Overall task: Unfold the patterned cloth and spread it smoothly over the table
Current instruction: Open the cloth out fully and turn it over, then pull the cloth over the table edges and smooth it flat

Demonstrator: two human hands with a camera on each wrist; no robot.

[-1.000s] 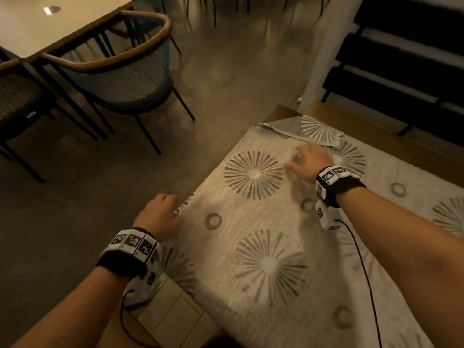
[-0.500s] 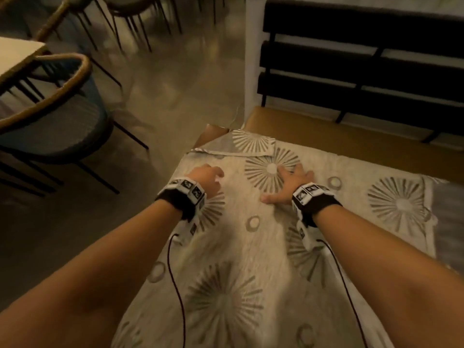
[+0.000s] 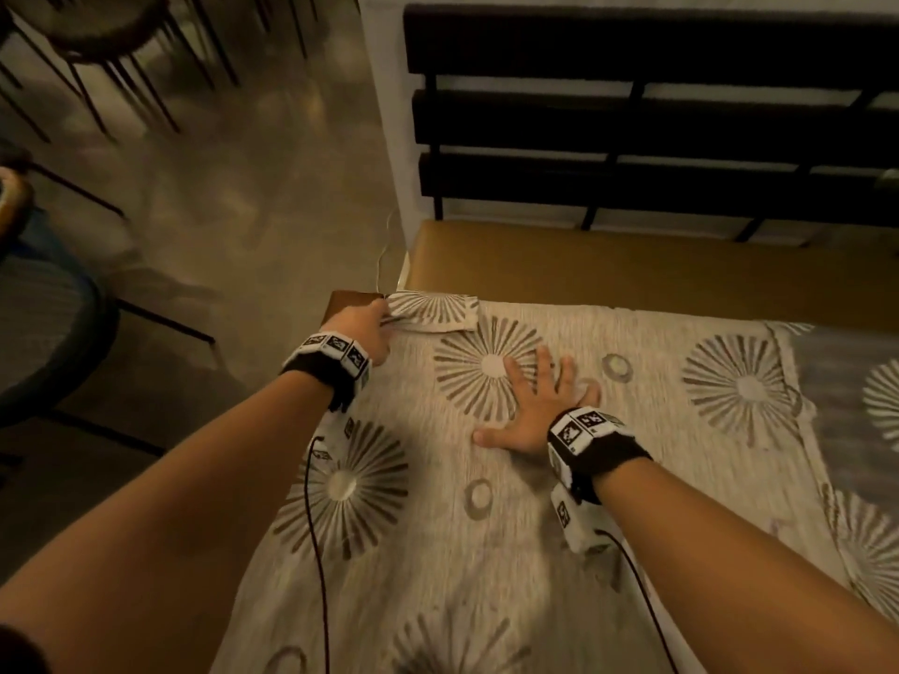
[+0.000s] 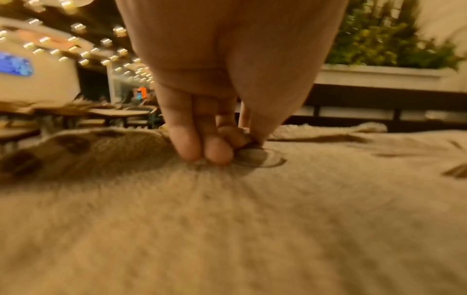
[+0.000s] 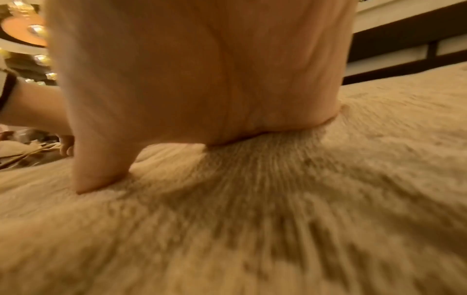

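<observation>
The beige patterned cloth [image 3: 438, 537] with grey starbursts covers the table. Its far-left corner flap [image 3: 430, 311] lies folded back onto the cloth. My left hand [image 3: 365, 328] is at that corner; in the left wrist view my left hand [image 4: 235, 145] has its fingers [image 4: 192, 147] curled down and meeting the thumb on a fold of the cloth [image 4: 252, 219]. My right hand [image 3: 535, 401] lies flat with spread fingers on a starburst. The right wrist view shows the right hand [image 5: 189, 79] with its palm pressed on the cloth [image 5: 252, 229].
A bare brown table corner [image 3: 348, 301] shows beside the flap. Beyond the table stands a tan bench seat [image 3: 632, 265] with a black slatted back [image 3: 632, 119]. Chairs [image 3: 48, 323] stand on the floor at left. The cloth's right part [image 3: 846, 381] shows a greyer side.
My left hand has reached forward from the cloth's left edge to the folded far-left corner. My right hand stays flat on the cloth, slightly further right.
</observation>
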